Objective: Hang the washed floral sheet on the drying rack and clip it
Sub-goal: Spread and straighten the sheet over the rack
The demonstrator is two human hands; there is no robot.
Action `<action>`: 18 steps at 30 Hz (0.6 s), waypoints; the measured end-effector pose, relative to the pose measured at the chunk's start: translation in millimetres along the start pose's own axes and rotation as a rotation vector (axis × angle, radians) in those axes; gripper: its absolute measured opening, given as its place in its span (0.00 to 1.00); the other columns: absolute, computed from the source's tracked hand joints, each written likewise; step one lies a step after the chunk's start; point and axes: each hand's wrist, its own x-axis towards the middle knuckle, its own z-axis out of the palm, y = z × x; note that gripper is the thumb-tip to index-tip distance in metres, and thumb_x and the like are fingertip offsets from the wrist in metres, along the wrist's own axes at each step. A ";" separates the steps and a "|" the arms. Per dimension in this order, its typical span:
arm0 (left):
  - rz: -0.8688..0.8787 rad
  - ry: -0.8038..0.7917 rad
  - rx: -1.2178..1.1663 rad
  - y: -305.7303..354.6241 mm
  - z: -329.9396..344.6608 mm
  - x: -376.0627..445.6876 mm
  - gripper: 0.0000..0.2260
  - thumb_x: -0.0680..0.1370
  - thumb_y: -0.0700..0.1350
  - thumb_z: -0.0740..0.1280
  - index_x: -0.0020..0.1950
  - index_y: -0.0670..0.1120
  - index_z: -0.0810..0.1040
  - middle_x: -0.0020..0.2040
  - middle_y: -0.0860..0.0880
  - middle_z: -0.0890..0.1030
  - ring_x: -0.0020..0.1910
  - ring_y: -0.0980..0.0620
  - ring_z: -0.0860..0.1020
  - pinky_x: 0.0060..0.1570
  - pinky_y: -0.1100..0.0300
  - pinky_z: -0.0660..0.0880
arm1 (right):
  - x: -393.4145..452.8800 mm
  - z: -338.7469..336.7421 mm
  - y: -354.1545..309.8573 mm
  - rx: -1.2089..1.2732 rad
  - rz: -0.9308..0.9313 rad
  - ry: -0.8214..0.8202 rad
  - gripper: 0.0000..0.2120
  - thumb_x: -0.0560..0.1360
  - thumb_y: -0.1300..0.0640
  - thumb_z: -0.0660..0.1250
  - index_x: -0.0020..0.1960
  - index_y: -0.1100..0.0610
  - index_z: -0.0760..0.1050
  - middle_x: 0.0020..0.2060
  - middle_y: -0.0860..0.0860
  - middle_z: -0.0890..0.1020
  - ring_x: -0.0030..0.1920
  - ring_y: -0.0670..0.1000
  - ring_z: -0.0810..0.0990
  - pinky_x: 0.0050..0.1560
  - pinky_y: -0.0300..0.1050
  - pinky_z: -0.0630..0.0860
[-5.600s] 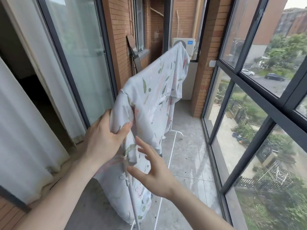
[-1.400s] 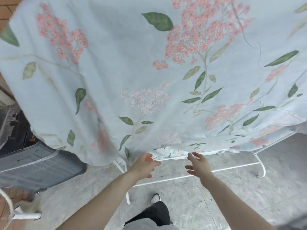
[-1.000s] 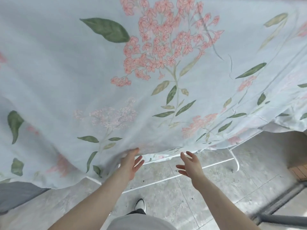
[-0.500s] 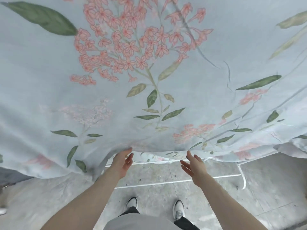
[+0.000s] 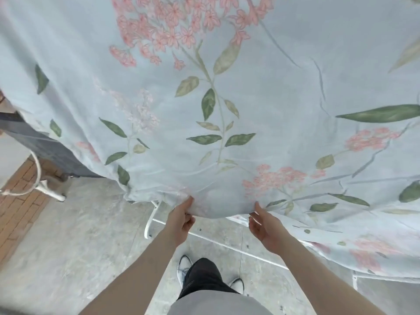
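Pale blue cotton printed with pink blossom clusters and green leaves fills most of the view: the floral sheet (image 5: 227,105) hangs draped over the drying rack (image 5: 151,220), whose white tube legs show below the cloth's lower edge, standing on the grey stone floor (image 5: 91,242).

Both bare forearms reach forward and up from the bottom of the frame to that lower hem. The left hand (image 5: 181,218) is turned thumb-up, its thumb laid on the front of the cloth and its fingers curled in behind and beneath, so it pinches the hem. The right hand (image 5: 264,226) meets the hem just to the right, palm facing the left hand; its thumb tip rests on the front of the fabric and its fingers are bent loosely beneath the edge. Whether those fingers actually clamp the cloth I cannot tell. Between the two hands the hem sags in a shallow curve.

Below, dark trousers and pale shoes (image 5: 185,268) stand on the floor. At the left edge are brick paving (image 5: 18,201), a white looped cord (image 5: 36,176) and a dark grey case (image 5: 45,148) partly behind the sheet.
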 end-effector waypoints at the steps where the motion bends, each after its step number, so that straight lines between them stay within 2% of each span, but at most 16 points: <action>1: -0.009 0.011 0.019 -5.2 -3.8 -4.3 0.10 0.79 0.43 0.74 0.41 0.47 0.76 0.23 0.53 0.62 0.19 0.57 0.59 0.31 0.63 0.66 | -0.1 8.0 4.4 -0.044 0.036 -0.056 0.17 0.77 0.51 0.75 0.63 0.56 0.80 0.50 0.50 0.81 0.40 0.48 0.80 0.39 0.38 0.82; 4: -0.032 0.039 0.074 -17.0 -9.1 -10.1 0.12 0.77 0.48 0.77 0.49 0.45 0.77 0.25 0.52 0.64 0.20 0.56 0.61 0.27 0.64 0.69 | -3.9 40.3 16.0 -0.110 0.088 -0.211 0.14 0.76 0.54 0.77 0.60 0.56 0.81 0.44 0.50 0.81 0.35 0.46 0.78 0.38 0.38 0.81; 6: -0.020 0.026 0.065 -20.7 -13.7 -10.8 0.16 0.74 0.50 0.79 0.54 0.44 0.79 0.28 0.52 0.68 0.23 0.56 0.64 0.28 0.64 0.72 | -4.2 60.0 25.4 -0.114 0.076 -0.204 0.11 0.76 0.56 0.77 0.56 0.56 0.81 0.40 0.49 0.80 0.33 0.45 0.76 0.35 0.36 0.79; 8: -0.024 0.014 0.000 -15.0 -22.7 -14.0 0.14 0.73 0.49 0.80 0.51 0.45 0.81 0.30 0.52 0.70 0.25 0.56 0.64 0.28 0.63 0.72 | -1.5 70.3 34.8 -0.108 0.053 -0.140 0.09 0.76 0.56 0.77 0.53 0.55 0.80 0.36 0.48 0.78 0.32 0.45 0.73 0.31 0.35 0.78; 11: -0.015 0.019 -0.117 6.7 -54.3 -6.1 0.11 0.73 0.47 0.80 0.45 0.49 0.79 0.32 0.52 0.65 0.27 0.55 0.59 0.26 0.64 0.62 | 3.6 71.4 40.1 -0.115 -0.012 -0.044 0.08 0.77 0.56 0.76 0.50 0.56 0.77 0.32 0.50 0.74 0.31 0.47 0.70 0.31 0.37 0.77; 14: 0.021 0.094 -0.141 42.2 -85.0 12.2 0.11 0.74 0.47 0.78 0.51 0.48 0.78 0.32 0.52 0.67 0.26 0.55 0.59 0.24 0.64 0.60 | 9.2 68.7 31.6 -0.176 -0.118 0.063 0.10 0.78 0.53 0.74 0.47 0.56 0.74 0.33 0.52 0.73 0.33 0.49 0.71 0.38 0.43 0.76; 18: 0.101 0.116 -0.158 101.1 -113.4 23.8 0.06 0.79 0.46 0.73 0.50 0.47 0.78 0.29 0.52 0.64 0.23 0.56 0.57 0.22 0.65 0.59 | 17.8 84.0 26.7 -0.112 -0.207 0.219 0.14 0.79 0.51 0.73 0.43 0.58 0.73 0.35 0.54 0.74 0.34 0.50 0.72 0.41 0.44 0.75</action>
